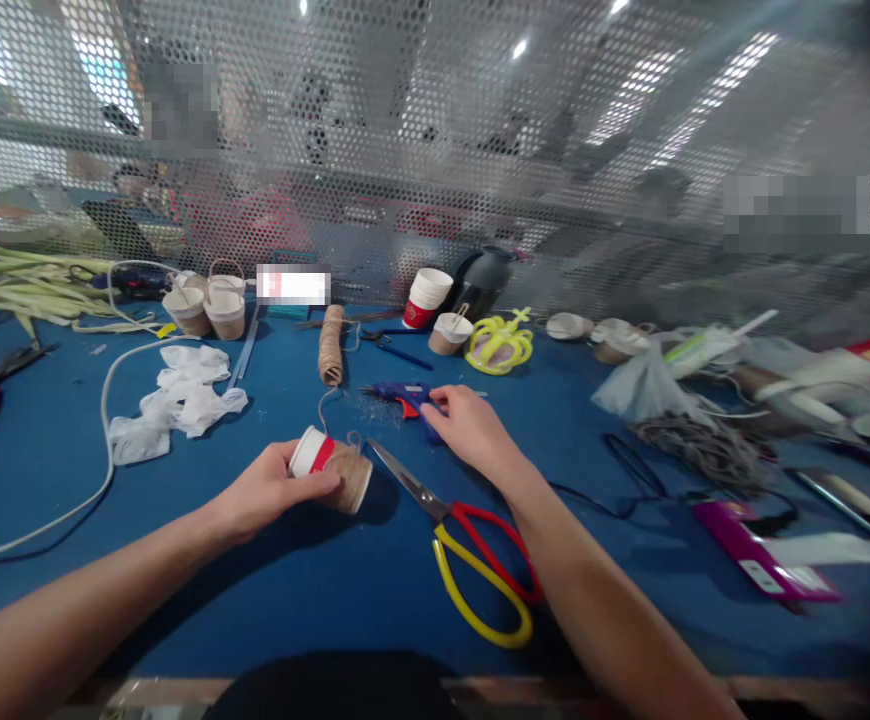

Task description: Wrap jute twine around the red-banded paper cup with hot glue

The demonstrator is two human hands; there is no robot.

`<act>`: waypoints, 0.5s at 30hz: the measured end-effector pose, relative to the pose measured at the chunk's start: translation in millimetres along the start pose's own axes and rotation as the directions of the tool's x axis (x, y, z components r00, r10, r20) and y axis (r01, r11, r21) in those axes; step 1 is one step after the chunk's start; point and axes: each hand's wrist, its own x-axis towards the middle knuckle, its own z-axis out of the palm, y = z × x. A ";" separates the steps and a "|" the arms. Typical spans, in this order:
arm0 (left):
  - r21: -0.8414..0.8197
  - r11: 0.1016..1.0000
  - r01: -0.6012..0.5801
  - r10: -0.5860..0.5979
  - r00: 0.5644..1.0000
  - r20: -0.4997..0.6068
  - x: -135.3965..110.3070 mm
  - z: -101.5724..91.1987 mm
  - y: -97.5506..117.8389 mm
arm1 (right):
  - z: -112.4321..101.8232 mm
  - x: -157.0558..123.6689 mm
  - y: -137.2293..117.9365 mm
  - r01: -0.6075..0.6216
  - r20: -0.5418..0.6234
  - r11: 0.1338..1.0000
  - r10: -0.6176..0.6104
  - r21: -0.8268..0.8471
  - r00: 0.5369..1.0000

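My left hand (279,487) is closed around a paper cup (346,478) lying tilted on its side, white and red at the rim and wrapped in brown twine toward its base. A strand runs from the cup up to a spool of twine (331,345). My right hand (469,430) grips the handle of a blue glue gun (397,392) with an orange trigger; its nozzle points left, and my fingers partly hide the handle. Between my hands lie large scissors (446,520) with one red and one yellow handle, the right forearm covering part of the red one.
Twine-wrapped cups (225,315) stand at the back left near crumpled white tissue (180,400) and a white cable. Behind the glue gun are stacked paper cups (427,297) and a yellow crown-shaped piece (500,345). A purple power strip (761,555) lies right. Perforated metal closes the back.
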 end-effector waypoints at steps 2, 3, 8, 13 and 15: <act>0.005 1.000 -0.014 0.014 0.999 -0.046 1.1 -0.8 -0.6 | 7.8 7.8 9.6 -0.011 0.061 0.999 0.014 -0.048 0.998; 0.012 1.000 -0.021 0.022 0.997 -0.070 1.6 -1.2 -1.2 | 12.1 10.7 12.3 -0.016 0.089 0.998 0.022 -0.068 0.996; 0.061 0.996 -0.058 0.065 0.991 -0.118 2.9 -1.9 -5.6 | 28.6 20.4 12.5 -0.047 0.152 0.994 0.061 -0.098 0.986; 0.007 0.998 -0.069 0.069 0.991 -0.119 3.8 -3.0 -7.9 | 30.9 22.8 15.4 -0.075 0.134 0.995 0.083 -0.064 0.988; -0.019 0.998 -0.056 0.054 0.993 -0.109 3.7 -3.2 -7.7 | 27.7 20.1 16.7 -0.066 0.115 0.997 0.071 -0.049 0.991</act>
